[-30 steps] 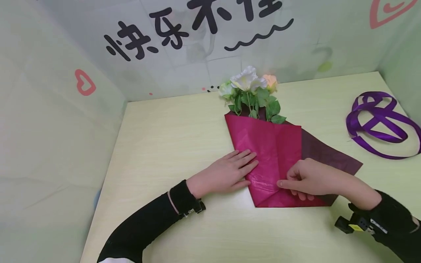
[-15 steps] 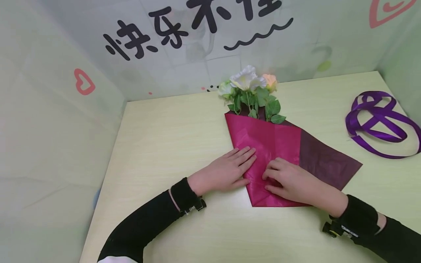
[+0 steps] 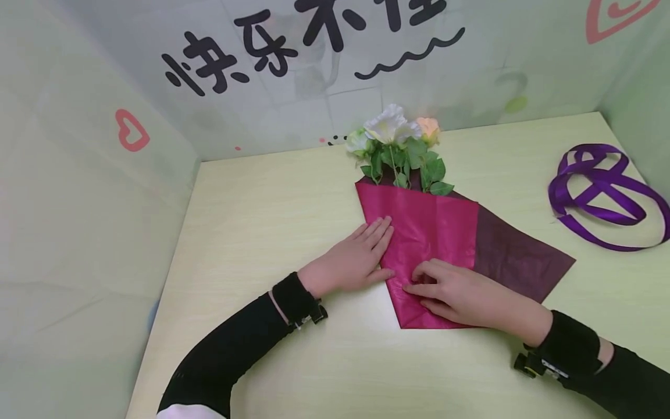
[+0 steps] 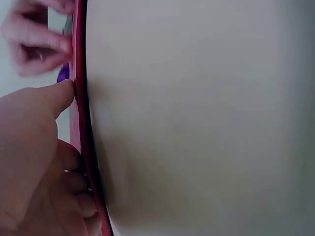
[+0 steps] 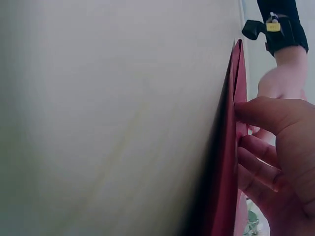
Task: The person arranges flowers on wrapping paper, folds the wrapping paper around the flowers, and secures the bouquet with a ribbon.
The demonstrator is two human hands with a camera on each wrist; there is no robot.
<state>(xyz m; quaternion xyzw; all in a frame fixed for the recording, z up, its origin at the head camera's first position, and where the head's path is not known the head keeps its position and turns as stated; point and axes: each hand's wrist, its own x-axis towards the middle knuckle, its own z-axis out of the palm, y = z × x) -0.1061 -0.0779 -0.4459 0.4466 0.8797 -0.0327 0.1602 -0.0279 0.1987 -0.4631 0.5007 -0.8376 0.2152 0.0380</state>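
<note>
A bouquet of flowers (image 3: 388, 125), white, pale green and peach with green leaves, lies in crimson wrapping paper (image 3: 419, 224), only its heads and upper leaves showing. My left hand (image 3: 348, 261) rests with extended fingers on the paper's left edge. Lower on the front, my right hand (image 3: 460, 294) touches the crimson sheet with loosely bent fingers and thumb. In the left wrist view, the left thumb (image 4: 56, 96) meets the paper edge. The right wrist view has the right thumb (image 5: 261, 112) and fingers against the paper's crimson face. A dark plum flap (image 3: 515, 256) spreads out to the right.
A loosely coiled purple ribbon (image 3: 562, 198) lies at the right of the pale wooden table (image 3: 262, 215). Behind stands a light backdrop (image 3: 293, 116) with black lettering and pink hearts. Cameras are strapped to both wrists.
My right hand has moved left across the crimson paper, uncovering more of the plum flap. My left hand has slid slightly up and left along the edge.
</note>
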